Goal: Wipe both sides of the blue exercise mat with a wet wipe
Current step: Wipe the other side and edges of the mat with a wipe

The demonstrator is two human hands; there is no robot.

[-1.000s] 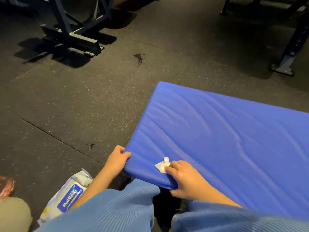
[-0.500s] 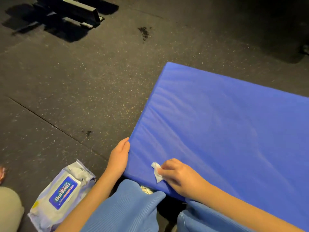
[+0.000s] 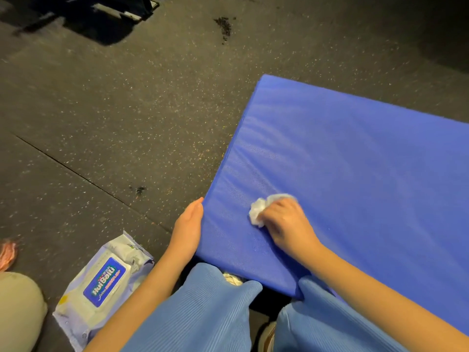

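The grip of the right hand (image 3: 286, 224) is clamping a crumpled white wet wipe (image 3: 258, 212). The fingers are curling over it and pressing it onto the upper face of the blue exercise mat (image 3: 355, 174), near its left edge. Bunching the wipe is probably giving a firmer rubbing pad. The left hand (image 3: 189, 227) is lying with its grip apart, straight fingers flat against that edge, apparently bracing the mat against the strokes. The mat is lying on the floor (image 3: 101, 123), its near corner meeting the person's ribbed light-blue trousers (image 3: 203, 308). It is a thick padded slab whose smooth cover is showing faint wrinkles and a sheen. The floor is dark speckled rubber with a visible seam. A soft plastic pack of wipes (image 3: 101, 283) is lying beside the left forearm, within easy reach. The underside is likely awaiting its turn.
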